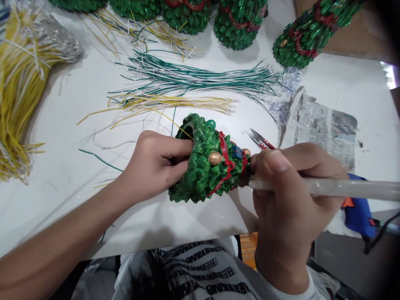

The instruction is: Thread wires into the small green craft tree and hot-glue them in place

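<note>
While our left hand point(153, 164) grips the green Christmas-tree ornament point(209, 162), its fingers point(175, 146) curled into the hollow base, the ornament is held just above the white table point(62, 200). Our right hand point(290, 187) clenches a clear glue stick point(328, 186), its tip at the ornament's narrow end. Nearby lie red-handled scissors point(259, 139), newspaper point(325, 129), yellow wires point(175, 104) and green-white wires point(200, 79).

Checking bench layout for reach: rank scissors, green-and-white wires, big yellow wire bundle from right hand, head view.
From the right hand:
1. Red-handled scissors: just ahead of it, on the table.
2. Green-and-white wires: farther ahead, mid-table.
3. Yellow wire bundle: farthest, at the table's left edge.
</note>
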The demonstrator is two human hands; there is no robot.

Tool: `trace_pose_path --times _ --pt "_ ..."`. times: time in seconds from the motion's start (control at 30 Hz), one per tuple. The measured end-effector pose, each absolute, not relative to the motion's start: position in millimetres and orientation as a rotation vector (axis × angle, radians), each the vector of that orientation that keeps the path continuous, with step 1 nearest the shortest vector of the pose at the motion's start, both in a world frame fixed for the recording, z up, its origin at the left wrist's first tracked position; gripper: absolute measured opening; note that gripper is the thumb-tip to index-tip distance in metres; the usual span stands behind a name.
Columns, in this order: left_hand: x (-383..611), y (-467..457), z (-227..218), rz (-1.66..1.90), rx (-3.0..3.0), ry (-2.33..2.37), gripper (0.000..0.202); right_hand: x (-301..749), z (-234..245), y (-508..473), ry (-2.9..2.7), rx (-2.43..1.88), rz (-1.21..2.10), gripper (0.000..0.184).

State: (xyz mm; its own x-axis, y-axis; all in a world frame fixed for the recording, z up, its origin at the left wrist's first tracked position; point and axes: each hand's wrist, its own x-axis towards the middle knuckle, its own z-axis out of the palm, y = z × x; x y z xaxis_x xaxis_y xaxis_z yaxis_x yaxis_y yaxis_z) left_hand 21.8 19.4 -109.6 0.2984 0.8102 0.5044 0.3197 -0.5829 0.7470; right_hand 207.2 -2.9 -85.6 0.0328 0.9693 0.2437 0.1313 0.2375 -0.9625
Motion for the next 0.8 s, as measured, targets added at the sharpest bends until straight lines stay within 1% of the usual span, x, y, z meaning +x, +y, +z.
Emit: trace_pose_path --times 0.07,0.23,0.4,0.53,0.67,0.8 --pt "22.1 20.3 -108.9 1.254 2.060 0.992 0.046 207.1 -85.6 -2.9 -1.329 -1.141 0.945 0.029" --pt "23.0 21.4 -107.8 1.252 2.055 0.992 0.045 205.4 -83.7 -3.1 -1.345 -1.194 0.893 0.023" --pt "22.9 21.6 -107.0 1.244 2.065 0.984 0.044 206.5 -84.9 -2.7 -1.367 -1.129 0.950 0.029" --pt "23.3 22.4 -106.5 1.250 2.066 0.988 0.044 206.9 -84.7 -2.4 -1.329 -1.161 0.910 0.025" --pt "23.1 21.6 -107.6 1.253 2.059 0.988 0.044 206.4 -85.3 -1.6 -1.359 -1.128 0.971 0.026" --pt "22.3 20.8 -109.2 1.256 2.061 0.983 0.044 204.3 -87.9 -1.0 -1.330 -1.154 0.858 0.024"
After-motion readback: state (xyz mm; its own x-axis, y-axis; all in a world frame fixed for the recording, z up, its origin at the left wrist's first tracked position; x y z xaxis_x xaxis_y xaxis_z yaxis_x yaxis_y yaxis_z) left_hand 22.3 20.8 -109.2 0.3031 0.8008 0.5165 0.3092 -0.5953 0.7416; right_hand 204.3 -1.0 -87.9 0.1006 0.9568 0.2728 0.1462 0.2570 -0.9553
